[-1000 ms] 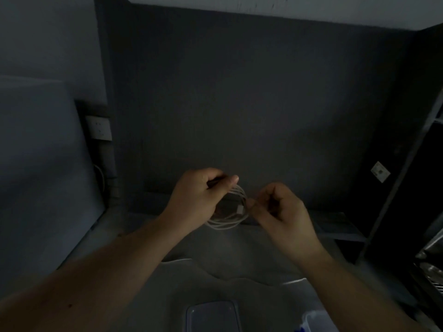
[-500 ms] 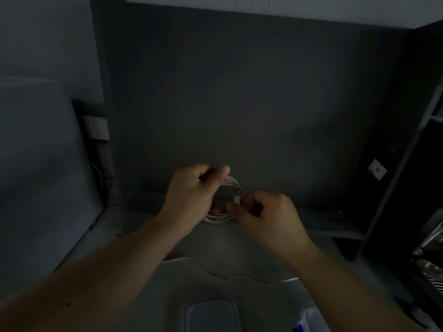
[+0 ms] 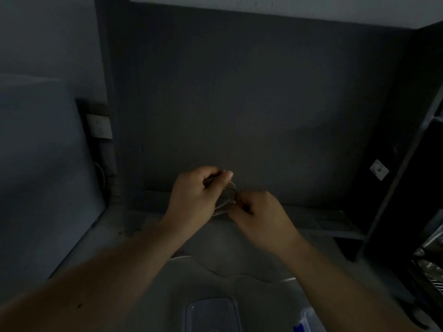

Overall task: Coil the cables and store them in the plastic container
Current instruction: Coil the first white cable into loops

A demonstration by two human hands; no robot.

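Note:
A white cable [image 3: 224, 204] is wound into a small coil, held up in front of the dark wall. My left hand [image 3: 195, 196] grips the coil, thumb on top. My right hand [image 3: 260, 213] pinches the cable's end at the coil's right side, and the two hands touch. Most of the coil is hidden between them. A clear plastic container [image 3: 212, 315] lies on the pale surface at the bottom edge, well below the hands.
A white item with a blue patch [image 3: 305, 323] lies right of the container. A wall socket [image 3: 99, 125] sits at the left. A low shelf [image 3: 335, 224] runs along the wall; a dark rack [image 3: 429, 259] stands at the right.
My right hand has moved left and closed in on the coil. Less of the cable shows now; the white plug seen earlier is hidden.

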